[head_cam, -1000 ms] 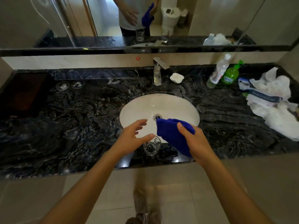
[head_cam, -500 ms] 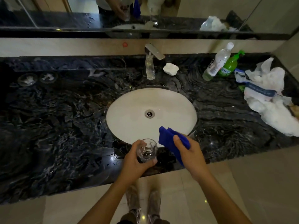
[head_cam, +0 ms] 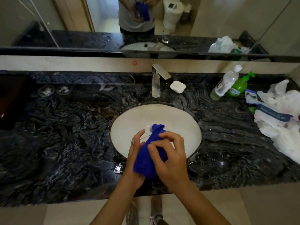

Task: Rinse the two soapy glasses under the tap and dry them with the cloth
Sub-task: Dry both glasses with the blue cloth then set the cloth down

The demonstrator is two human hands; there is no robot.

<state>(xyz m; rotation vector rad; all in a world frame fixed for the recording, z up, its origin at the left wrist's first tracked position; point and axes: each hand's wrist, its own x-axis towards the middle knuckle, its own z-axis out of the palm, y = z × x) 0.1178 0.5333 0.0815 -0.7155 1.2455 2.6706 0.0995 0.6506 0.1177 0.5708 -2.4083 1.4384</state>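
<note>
Above the front of the white sink basin [head_cam: 162, 114], my left hand [head_cam: 135, 153] grips a clear glass [head_cam: 140, 138]; only part of its rim shows. A blue cloth [head_cam: 145, 161] is draped over and stuffed into the glass. My right hand [head_cam: 171, 154] pinches the cloth with curled fingers and presses it against the glass. What looks like a second clear glass [head_cam: 193, 157] stands on the dark counter at the basin's right front edge, faint against the stone. The tap [head_cam: 156, 82] behind the basin runs no water.
A white soap dish [head_cam: 177, 86] sits right of the tap. A clear bottle [head_cam: 225, 84] and a green bottle [head_cam: 238, 86] stand at the back right, beside crumpled plastic bags [head_cam: 279, 111]. Two small round glass pieces [head_cam: 47, 90] lie at the back left. The marble counter [head_cam: 65, 135] is wet.
My left hand has picked the glass up off the counter's front edge. My right hand has brought the blue cloth over the glass and now covers most of it.
</note>
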